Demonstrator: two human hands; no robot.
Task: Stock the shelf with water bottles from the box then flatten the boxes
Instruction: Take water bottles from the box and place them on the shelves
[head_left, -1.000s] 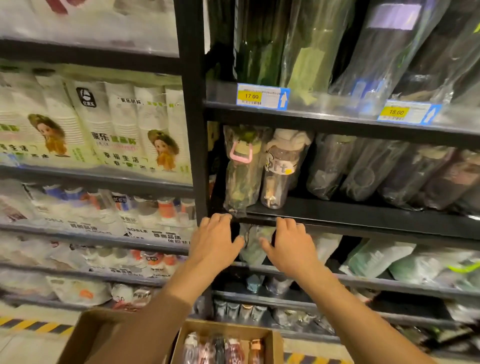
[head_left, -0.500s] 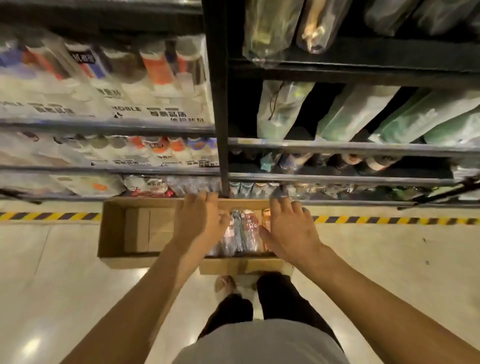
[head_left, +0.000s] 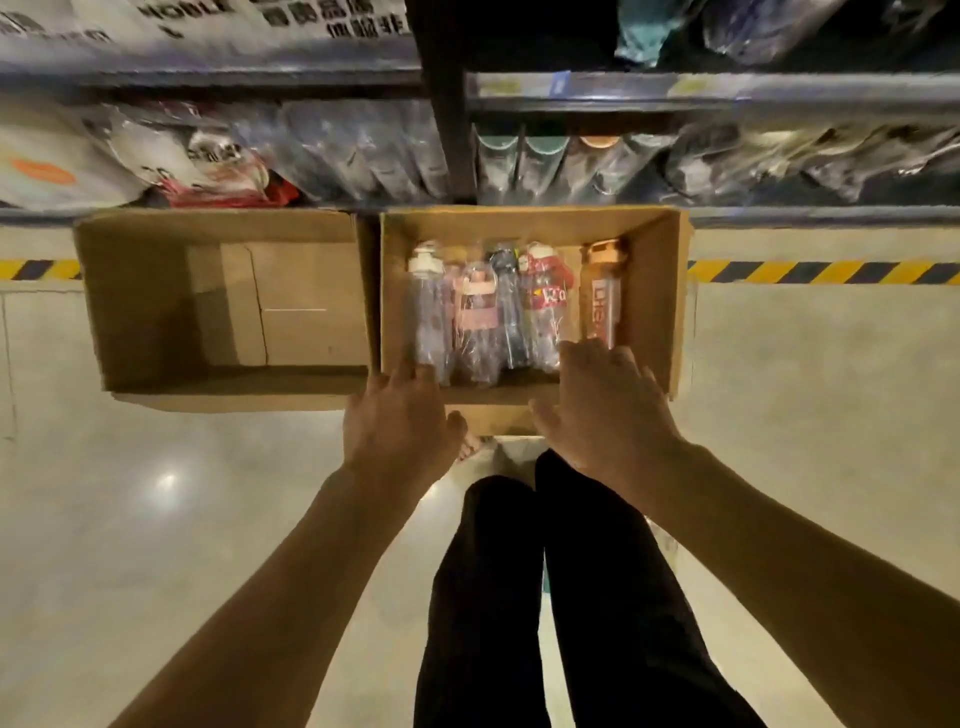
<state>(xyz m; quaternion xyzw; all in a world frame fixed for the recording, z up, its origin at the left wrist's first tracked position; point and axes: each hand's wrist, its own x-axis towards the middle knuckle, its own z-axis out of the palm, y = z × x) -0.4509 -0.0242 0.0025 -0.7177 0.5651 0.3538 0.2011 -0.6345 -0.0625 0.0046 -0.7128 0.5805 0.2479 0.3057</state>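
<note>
Both hands hang spread and empty over the near wall of the box (head_left: 660, 312) at twelve o'clock from the person's feet: left hand (head_left: 402, 434) at the purple bottle (head_left: 427, 312), right hand (head_left: 605, 410) at the orange bottle (head_left: 601, 299). Five plastic-wrapped bottles lie side by side inside. They look light and rigid, but the film is likely slippery; grasp mid-body. The empty box (head_left: 150, 301) sits at ten o'clock.

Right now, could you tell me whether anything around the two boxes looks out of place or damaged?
Nothing stands out. The right box holds wrapped water bottles lying side by side; the left box is empty and intact. Both hands, the left hand and right hand, hover open above the bottles.
</note>
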